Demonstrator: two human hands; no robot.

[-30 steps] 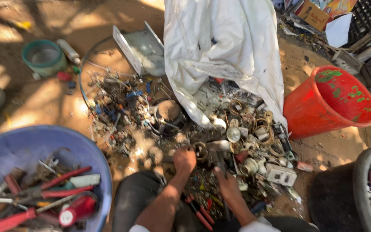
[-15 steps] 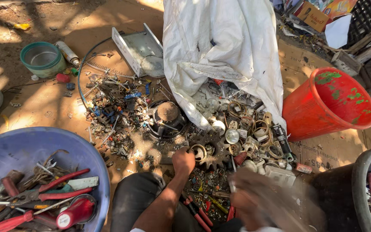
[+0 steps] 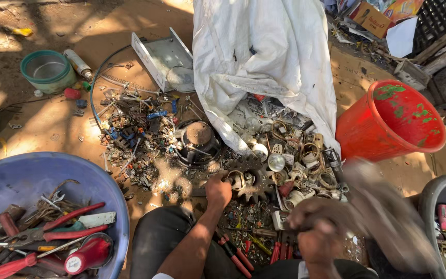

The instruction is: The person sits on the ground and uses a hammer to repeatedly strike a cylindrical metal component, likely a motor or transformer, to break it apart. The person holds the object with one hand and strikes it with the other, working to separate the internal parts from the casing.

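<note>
two hands over a scrap pile on bare dirt, sorting small metal parts.
left hand point(image 3: 218, 190) was curled down onto the pile, fingers at a dark toothed gear point(image 3: 251, 187) in the near middle; whether it truly gripped the gear, cannot tell. right hand point(image 3: 320, 238) was near right, closed around a grey-brown object point(image 3: 388, 206) smeared by motion, kind unreadable. scrap pile point(image 3: 295, 155) spread from centre to right: rings, bulbs, round fittings, a speaker cone point(image 3: 198, 139) just left of the gear. white sack point(image 3: 264, 57) lay over the far side of the pile. red bucket point(image 3: 391, 121) tipped on its side at right. blue basin point(image 3: 21, 178) near left held pliers with red handles point(image 3: 63, 219).
</note>
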